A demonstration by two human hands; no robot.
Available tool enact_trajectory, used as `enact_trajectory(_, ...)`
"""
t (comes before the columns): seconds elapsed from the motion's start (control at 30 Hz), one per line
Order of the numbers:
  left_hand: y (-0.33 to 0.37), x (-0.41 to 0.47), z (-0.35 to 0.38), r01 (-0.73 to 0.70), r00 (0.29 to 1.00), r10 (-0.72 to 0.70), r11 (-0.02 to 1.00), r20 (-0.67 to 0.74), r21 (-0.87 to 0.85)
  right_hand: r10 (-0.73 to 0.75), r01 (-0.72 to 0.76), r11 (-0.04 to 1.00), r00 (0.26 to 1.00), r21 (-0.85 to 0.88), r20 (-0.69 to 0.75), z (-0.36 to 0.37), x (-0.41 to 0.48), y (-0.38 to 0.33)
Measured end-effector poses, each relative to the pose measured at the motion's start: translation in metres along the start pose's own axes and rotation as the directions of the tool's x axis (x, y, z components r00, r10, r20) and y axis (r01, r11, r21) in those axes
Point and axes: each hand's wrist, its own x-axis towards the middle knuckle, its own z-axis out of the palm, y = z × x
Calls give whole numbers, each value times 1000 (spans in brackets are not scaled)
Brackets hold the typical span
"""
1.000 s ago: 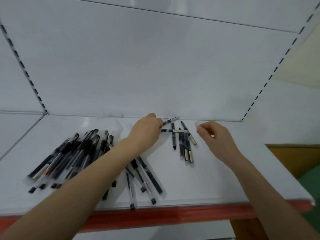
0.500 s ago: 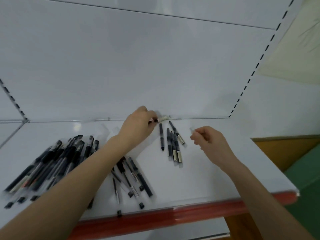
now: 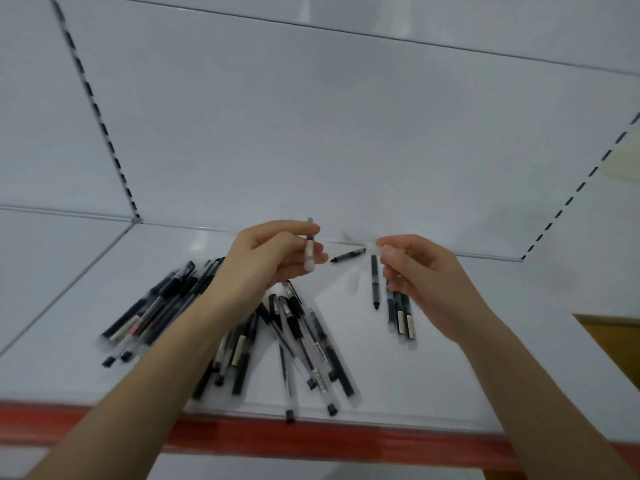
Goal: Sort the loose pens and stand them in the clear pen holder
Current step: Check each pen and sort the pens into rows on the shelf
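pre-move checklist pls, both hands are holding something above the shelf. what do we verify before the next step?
1. Left hand grip on frosted piece: ok, fingers curled round it, held roughly upright.
2. Right hand grip on dark pen: ok, pinched at its back end.
3. Pen tip aimed at the frosted piece: ok, it points that way with a gap between them.
4. Clear pen holder located: cannot tell, none in view.
5. Sorted row tidy: ok, the pens lie parallel below the right hand.
6. Loose pile safe on shelf: not ok, one pen reaches the red front edge.
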Motion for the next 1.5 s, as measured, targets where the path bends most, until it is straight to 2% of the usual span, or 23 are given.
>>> enact_trajectory(0.27,-5,-25,-2,-106,994,105,972,16,210,-10,11,987,1000,159,-2,12,1,-13)
enact_trajectory(0.5,-7,-35,-1,-211,977,193,886,85,413,-115,115,968,993,222,-11,7,-4,-22)
enact_trajectory(0.7,-9,-38,0,-220,975,203,866,87,449,-196,195,973,980,124,-4,7,-7,-27)
enact_trajectory(0.97,-12,-43,-4,-205,978,193,860,73,467,-223,223,975,974,2,32,9,-10,-25)
enact_trajectory(1.23,-17,-45,-7,-228,971,231,818,61,529,-190,189,981,982,33,19,12,-9,-22)
enact_trajectory(1.5,-20,-46,-5,-219,974,217,832,65,510,-188,180,978,980,107,65,20,-14,-16)
